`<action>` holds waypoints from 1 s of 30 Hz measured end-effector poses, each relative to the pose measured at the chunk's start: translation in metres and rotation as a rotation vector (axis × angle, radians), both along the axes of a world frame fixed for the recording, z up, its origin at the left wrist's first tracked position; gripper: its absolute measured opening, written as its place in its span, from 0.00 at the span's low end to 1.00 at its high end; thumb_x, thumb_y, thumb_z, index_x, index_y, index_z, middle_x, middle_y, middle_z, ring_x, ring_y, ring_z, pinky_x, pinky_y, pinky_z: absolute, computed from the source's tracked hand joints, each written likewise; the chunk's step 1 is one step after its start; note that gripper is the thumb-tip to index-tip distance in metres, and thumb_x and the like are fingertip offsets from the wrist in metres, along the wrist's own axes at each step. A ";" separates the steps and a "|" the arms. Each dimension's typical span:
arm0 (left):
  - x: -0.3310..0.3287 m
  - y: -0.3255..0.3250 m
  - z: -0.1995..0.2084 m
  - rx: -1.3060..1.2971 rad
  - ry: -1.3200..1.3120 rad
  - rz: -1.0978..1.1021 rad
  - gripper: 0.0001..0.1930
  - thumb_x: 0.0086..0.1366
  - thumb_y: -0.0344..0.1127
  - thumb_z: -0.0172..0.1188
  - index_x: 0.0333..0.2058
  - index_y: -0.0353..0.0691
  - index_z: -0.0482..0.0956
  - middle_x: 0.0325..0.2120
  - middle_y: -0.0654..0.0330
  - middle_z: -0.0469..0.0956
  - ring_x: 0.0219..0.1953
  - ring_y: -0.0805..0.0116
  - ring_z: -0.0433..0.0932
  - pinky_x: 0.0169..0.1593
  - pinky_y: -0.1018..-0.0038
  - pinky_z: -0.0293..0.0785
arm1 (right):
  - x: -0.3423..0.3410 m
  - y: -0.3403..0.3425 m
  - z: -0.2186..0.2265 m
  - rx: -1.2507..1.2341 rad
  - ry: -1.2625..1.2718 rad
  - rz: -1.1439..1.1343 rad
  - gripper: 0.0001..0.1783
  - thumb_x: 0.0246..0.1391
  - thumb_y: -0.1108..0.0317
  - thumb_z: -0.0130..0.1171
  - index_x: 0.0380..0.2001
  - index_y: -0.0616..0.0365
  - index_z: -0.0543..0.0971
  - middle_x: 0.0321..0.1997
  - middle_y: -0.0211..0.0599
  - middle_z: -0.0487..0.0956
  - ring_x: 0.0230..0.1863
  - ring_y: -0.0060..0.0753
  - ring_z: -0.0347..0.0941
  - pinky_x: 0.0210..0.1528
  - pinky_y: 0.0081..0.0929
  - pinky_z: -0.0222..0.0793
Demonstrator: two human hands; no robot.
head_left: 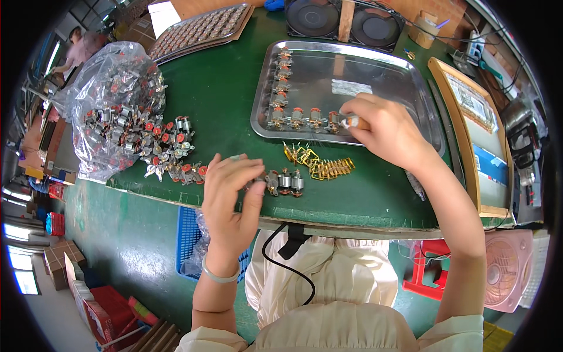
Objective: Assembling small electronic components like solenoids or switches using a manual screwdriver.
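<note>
My right hand [375, 124] reaches over the front edge of the steel tray [404, 88], fingers pinched at a small electric motor [333, 121] at the end of the tray's front row. Tape wraps one of its fingers. Several like motors line the tray's left and front sides, red ends showing. At the bench's near edge, my left hand [230, 190] curls its fingers and thumb around a motor partly hidden by them. Two silver motors [291, 183] stand just right of it. Bent brass-coloured metal pieces [328, 168] lie between these motors and the tray.
A clear plastic bag [97, 88] spills a heap of motors [170, 141] at the left. Behind are a filled tray [202, 32] and two black fans [346, 23]. A wooden frame [469, 135] stands right. Below are a blue crate [187, 240] and a red stool [425, 273].
</note>
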State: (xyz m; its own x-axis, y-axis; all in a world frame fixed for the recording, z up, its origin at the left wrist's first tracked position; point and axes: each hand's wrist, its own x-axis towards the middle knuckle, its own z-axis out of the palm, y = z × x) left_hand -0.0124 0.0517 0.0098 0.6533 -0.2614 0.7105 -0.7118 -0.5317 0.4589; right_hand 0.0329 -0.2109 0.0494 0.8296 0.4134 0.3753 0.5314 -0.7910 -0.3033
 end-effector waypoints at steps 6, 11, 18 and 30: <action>-0.003 -0.004 -0.003 0.270 0.068 0.049 0.16 0.47 0.34 0.65 0.38 0.44 0.77 0.36 0.65 0.74 0.43 0.63 0.69 0.60 0.58 0.46 | -0.040 0.043 0.003 0.129 0.017 0.234 0.14 0.41 0.68 0.60 0.32 0.62 0.73 0.29 0.43 0.75 0.30 0.46 0.74 0.32 0.35 0.71; -0.001 0.000 -0.007 0.261 0.055 0.023 0.15 0.47 0.33 0.65 0.36 0.46 0.78 0.34 0.67 0.74 0.40 0.67 0.70 0.59 0.59 0.47 | -0.047 0.073 -0.002 -0.178 0.047 0.242 0.14 0.39 0.66 0.63 0.27 0.64 0.72 0.26 0.45 0.74 0.25 0.42 0.75 0.25 0.32 0.71; 0.000 0.004 -0.005 0.277 0.087 -0.010 0.13 0.46 0.33 0.65 0.34 0.46 0.78 0.34 0.67 0.75 0.41 0.67 0.70 0.60 0.59 0.47 | -0.035 0.069 0.012 -0.023 0.431 0.300 0.13 0.36 0.68 0.62 0.23 0.67 0.72 0.23 0.50 0.75 0.29 0.50 0.74 0.33 0.38 0.70; 0.007 0.007 0.003 0.232 0.166 -0.142 0.19 0.42 0.35 0.67 0.37 0.44 0.77 0.36 0.63 0.75 0.43 0.63 0.70 0.61 0.59 0.45 | -0.047 0.056 0.019 0.125 0.345 0.157 0.17 0.36 0.66 0.62 0.30 0.65 0.73 0.22 0.46 0.74 0.25 0.47 0.73 0.29 0.35 0.69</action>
